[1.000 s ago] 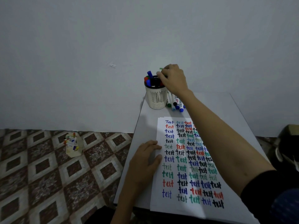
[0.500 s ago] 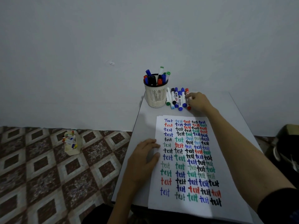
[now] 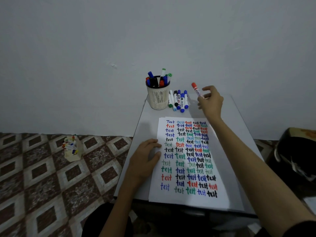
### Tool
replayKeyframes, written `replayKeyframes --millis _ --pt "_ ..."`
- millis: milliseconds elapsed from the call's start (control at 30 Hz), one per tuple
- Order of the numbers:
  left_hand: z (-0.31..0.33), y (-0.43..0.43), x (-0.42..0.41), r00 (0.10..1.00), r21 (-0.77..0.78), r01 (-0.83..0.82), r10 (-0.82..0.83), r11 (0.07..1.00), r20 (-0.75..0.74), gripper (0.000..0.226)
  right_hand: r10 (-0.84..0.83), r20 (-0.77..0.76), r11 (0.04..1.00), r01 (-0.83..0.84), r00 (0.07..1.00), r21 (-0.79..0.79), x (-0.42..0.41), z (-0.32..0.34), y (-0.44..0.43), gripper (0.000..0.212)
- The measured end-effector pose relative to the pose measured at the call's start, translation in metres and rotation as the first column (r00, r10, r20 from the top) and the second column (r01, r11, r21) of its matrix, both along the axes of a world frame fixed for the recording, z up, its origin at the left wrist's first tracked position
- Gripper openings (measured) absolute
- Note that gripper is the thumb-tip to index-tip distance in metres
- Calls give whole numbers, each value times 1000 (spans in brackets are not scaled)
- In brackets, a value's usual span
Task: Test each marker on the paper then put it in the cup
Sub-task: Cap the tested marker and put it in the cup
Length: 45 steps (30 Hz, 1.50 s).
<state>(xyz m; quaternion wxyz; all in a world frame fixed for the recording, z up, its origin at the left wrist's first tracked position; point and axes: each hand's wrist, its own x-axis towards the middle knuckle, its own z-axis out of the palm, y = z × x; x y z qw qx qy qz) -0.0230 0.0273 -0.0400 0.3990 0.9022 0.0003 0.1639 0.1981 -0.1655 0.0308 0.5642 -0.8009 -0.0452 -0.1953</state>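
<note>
A white mesh cup (image 3: 158, 97) stands at the table's far left corner, filled with several markers. Right of it, several loose markers (image 3: 178, 100) lie in a row on the table. My right hand (image 3: 211, 101) is raised above the table's far end and pinches a red-capped marker (image 3: 197, 89), cap pointing up and left. White paper (image 3: 220, 168) covered with rows of the word "test" in several colours lies along the table. My left hand (image 3: 145, 161) rests flat on the paper's left edge.
The small grey table (image 3: 239, 117) stands against a pale wall. On the patterned tile floor to the left sits a small cream box (image 3: 72, 149) holding more markers. A dark bag (image 3: 297, 158) lies at the right.
My right hand went from the cup to the row of loose markers, took the red marker from its right end and lifted it off the table. My left hand stayed put.
</note>
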Motion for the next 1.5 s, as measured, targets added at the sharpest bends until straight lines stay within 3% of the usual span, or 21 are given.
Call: replayKeyframes --millis 100,200,300,433,533,667,867,967,1067,1167,1300,1367,1500 --pt "4 -3 -4 1000 -3 7 -7 1000 26 42 180 -36 963 -168 983 211 -53 23 -15 19" --pt "13 -11 -10 995 15 5 -7 1000 104 55 388 -140 905 -348 911 246 -120 27 -37 12" --pt "30 -30 -27 986 86 135 -142 987 84 59 520 -243 848 -462 819 259 -183 13 -54 17" --pt "46 -63 -46 938 175 338 -315 925 -147 27 549 -188 783 -423 814 455 -231 -5 -61 14" --pt "48 -82 -52 914 122 394 -374 911 -159 22 578 -181 708 -379 795 596 -243 -15 -61 21" --pt "46 -99 -59 886 125 463 -457 877 -77 17 644 -215 698 -449 735 558 -247 -20 -64 30" --pt "45 -116 -64 887 -120 457 -462 881 -15 22 740 -128 580 -531 660 617 -246 -7 -85 32" --pt "42 -122 -65 878 -262 456 -478 851 -24 26 790 -117 556 -623 602 550 -242 0 -100 30" --pt "46 -124 -62 870 -229 474 -492 850 -25 13 821 -180 554 -678 542 483 -235 6 -109 26" --pt "53 -117 -46 893 -35 445 -446 895 -64 26 783 -179 588 -612 596 529 -218 8 -113 19" --pt "49 -85 -16 949 103 315 -309 944 -67 34 598 -96 581 -348 796 736 -173 8 -126 23" --pt "39 -68 -4 941 203 337 -325 919 -92 39 509 -99 607 -275 855 746 -150 5 -130 19" --pt "22 -47 9 945 383 328 -299 863 -136 47 436 -162 726 -240 885 645 -111 -4 -122 13"
